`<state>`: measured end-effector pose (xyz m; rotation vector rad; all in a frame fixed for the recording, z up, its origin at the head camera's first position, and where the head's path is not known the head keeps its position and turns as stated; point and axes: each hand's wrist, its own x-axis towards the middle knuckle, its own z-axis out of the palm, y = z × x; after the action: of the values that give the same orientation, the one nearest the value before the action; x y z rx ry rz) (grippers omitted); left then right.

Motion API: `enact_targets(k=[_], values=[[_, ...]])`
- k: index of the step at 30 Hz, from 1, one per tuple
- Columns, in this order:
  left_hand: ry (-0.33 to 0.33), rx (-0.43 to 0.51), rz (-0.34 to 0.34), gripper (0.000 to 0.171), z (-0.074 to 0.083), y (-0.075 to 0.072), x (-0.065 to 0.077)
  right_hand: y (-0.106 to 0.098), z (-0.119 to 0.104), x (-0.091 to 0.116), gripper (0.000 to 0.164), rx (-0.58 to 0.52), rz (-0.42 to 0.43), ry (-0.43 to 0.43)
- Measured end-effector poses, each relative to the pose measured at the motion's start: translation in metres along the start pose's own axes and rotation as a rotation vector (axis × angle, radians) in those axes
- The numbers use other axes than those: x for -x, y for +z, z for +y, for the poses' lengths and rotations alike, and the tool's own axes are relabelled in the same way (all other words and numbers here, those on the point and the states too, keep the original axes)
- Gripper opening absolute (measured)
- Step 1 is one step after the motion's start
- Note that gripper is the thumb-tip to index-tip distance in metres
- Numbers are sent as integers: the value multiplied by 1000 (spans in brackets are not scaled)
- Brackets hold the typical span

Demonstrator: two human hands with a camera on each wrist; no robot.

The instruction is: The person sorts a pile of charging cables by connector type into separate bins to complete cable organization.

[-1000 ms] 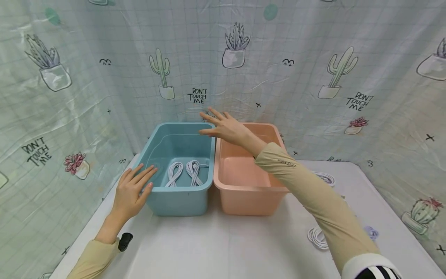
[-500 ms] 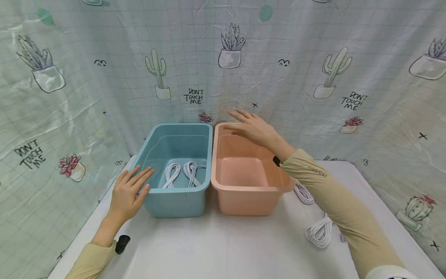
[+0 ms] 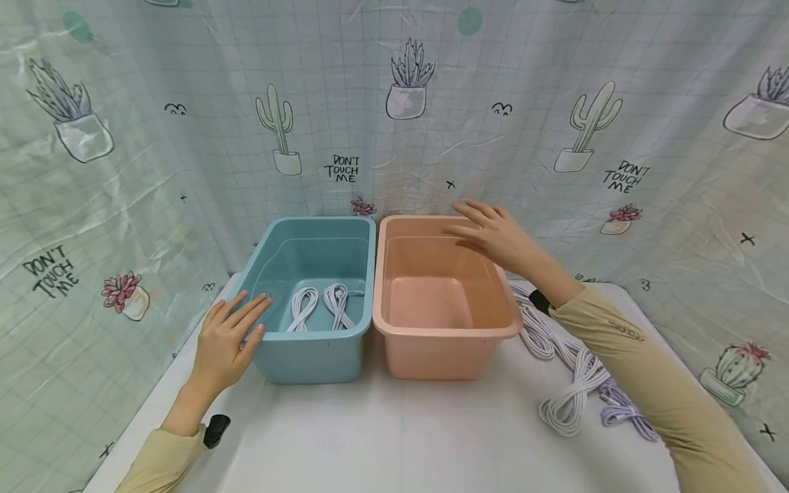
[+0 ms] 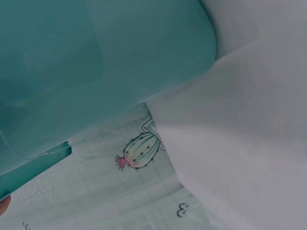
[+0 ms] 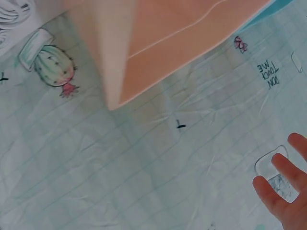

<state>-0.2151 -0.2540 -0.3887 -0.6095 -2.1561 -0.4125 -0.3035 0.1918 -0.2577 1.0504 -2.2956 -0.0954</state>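
Observation:
My left hand [image 3: 223, 344] rests at the near left rim of a blue plastic bin [image 3: 308, 359], its fingers extended. Inside that bin lie two bundled white cables, one on the left [image 3: 301, 308] and one on the right [image 3: 337, 305]. Over the far right corner of a peach plastic bin [image 3: 440, 356] hovers my right hand [image 3: 502, 239], with spread fingers and nothing held. Its fingers [image 5: 268, 194] also show at the edge of the right wrist view. In the left wrist view the blue bin's wall [image 4: 120, 62] fills the upper left, with only a fingertip visible.
Right of the peach bin, several white cable bundles [image 3: 573, 394] lie on the white table [image 3: 394, 438], partly hidden by my right arm. A purple cable bundle [image 3: 625, 411] lies beside them. A printed curtain [image 3: 530, 55] encloses the back and sides.
My right hand has moved right, from above the blue bin's far right corner across the peach bin. More cables show beside the arm. My left hand stays at the rim.

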Motion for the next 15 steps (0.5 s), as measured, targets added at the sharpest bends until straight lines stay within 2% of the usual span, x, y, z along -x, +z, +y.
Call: enact_targets(k=[5,10,15], values=[[0,-1,1,42,0,-1,-2,-4,9,28,41,-15,9,32],[2,7,3,42,1,0,-2,-1,19,58,44,-14,54,66],[0,10,-2,41,1,1,-1,1,28,85,36,0,63,116]])
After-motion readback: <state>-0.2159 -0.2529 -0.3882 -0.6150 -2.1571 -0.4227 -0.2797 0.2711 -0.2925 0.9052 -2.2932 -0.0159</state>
